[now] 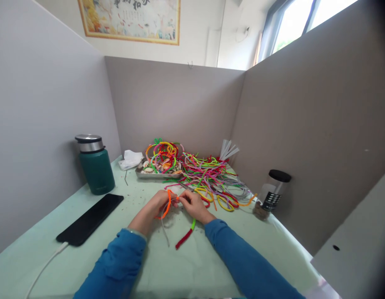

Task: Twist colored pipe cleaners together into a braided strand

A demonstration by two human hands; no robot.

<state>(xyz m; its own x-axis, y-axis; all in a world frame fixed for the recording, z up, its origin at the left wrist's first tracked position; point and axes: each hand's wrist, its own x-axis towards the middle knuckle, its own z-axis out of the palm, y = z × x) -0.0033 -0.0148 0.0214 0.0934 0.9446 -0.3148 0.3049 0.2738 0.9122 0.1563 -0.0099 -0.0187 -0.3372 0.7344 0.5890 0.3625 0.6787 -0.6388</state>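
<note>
My left hand [159, 203] is closed on an orange fuzzy stem [168, 207], which curves over and around its fingers. The fingertips of my right hand [192, 203] are pinched together at the orange stem's end, close to the left fingertips. A thin grey strand [164, 230] hangs down from my left hand toward the table. Below my right hand, a green and dark red fuzzy piece [184, 239] slants down; where its upper end goes is hidden.
Behind the hands are a metal tray [155, 176] of shells and coloured loops, and a heap of fuzzy stems [205, 170]. A green bottle [97, 170] and black phone [89, 220] lie left, a clear jar [270, 195] right. Grey partitions [176, 99] surround the table.
</note>
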